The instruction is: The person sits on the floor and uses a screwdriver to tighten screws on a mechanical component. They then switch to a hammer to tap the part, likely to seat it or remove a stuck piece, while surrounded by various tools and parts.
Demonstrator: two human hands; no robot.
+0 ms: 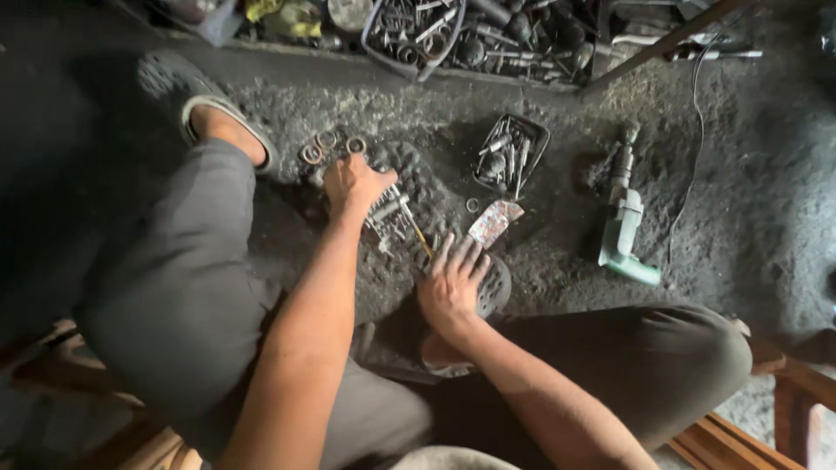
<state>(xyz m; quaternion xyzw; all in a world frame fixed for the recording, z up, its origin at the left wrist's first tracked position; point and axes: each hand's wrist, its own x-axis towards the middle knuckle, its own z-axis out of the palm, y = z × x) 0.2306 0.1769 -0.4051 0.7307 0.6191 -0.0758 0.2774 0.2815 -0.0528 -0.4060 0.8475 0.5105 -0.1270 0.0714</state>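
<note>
While you sit low over the dirty floor (749,209), your left foot in its dark sandal (178,87) is planted far left, w/ three metal rings (329,144) lying in the grit just beside it. Next along, your left hand (355,183) is curled knuckles-up, pressing down on a cluster of small metal bits and sockets (390,214); fingers are bent under, so can't tell if it's actually gripping one or only resting on them. A thin yellow-handled tool (422,240) lies btwn your two hands. Your right hand (453,283) is released, flat, fingers spread, palm down on the toe of your other sandal (496,287), holding nothing. Just above its fingertips sits a crumpled foil wrapper (494,222), and a lone washer (472,205) beside that. Further up-right is a small black tray (512,155) packed w/ bolts and bits. Right of that, well apart from both hands, a green power drill (623,231) lies on the floor, its cord trailing off upward.
</note>
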